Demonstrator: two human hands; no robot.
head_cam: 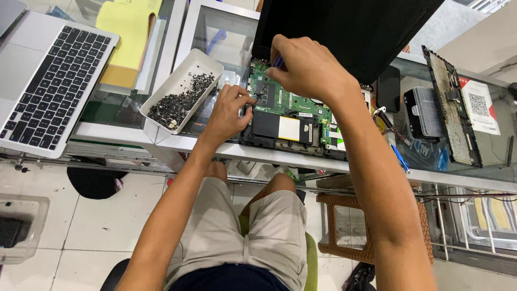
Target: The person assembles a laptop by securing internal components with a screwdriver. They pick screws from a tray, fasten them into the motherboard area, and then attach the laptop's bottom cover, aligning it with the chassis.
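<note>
Silver laptop (51,75) sits far left on the glass counter (177,144), well apart from the opened laptop (291,121) in the middle, green board bared, black lid (350,27) looming behind. White tray (183,89), just left, holds a heap of dark screws (180,102). Right hand (307,67) is clenched round a blue-handled tool (278,61) over the board; left hand (229,113) pinches at the board's left edge.
</note>
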